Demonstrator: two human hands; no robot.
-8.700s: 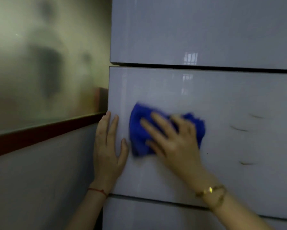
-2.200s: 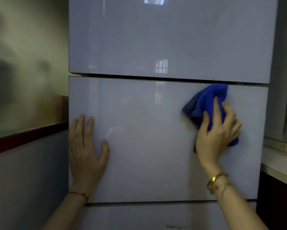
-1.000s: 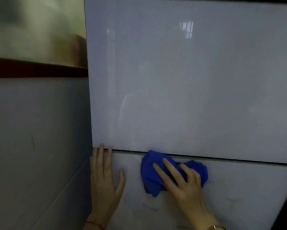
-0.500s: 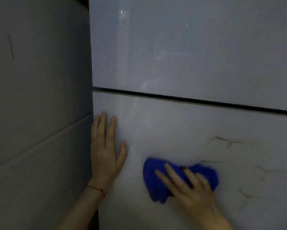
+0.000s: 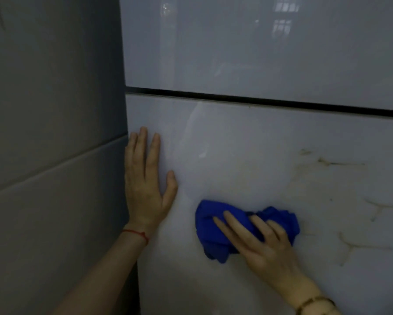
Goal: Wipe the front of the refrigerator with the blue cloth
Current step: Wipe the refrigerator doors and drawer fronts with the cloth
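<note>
A person's right hand (image 5: 262,242) presses a bunched blue cloth (image 5: 216,228) flat-fingered against the refrigerator (image 5: 259,155) lower door panel, left of some brownish streaks (image 5: 341,164). The left hand (image 5: 145,185) rests spread and flat near the door's edge. The cloth looks soft and light (likely easiest held down under the palm) on glossy, probably slippery glass.

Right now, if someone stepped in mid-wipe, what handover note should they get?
Left grip: flat, fingers straight, resting on the refrigerator's lower door near its left edge.
Right grip: straight fingers press the bunched blue cloth against the same door, low and centre.
Done: the door around the cloth looks free of marks.
Left: brownish streaks to the cloth's right; the upper door may show faint smears.
</note>
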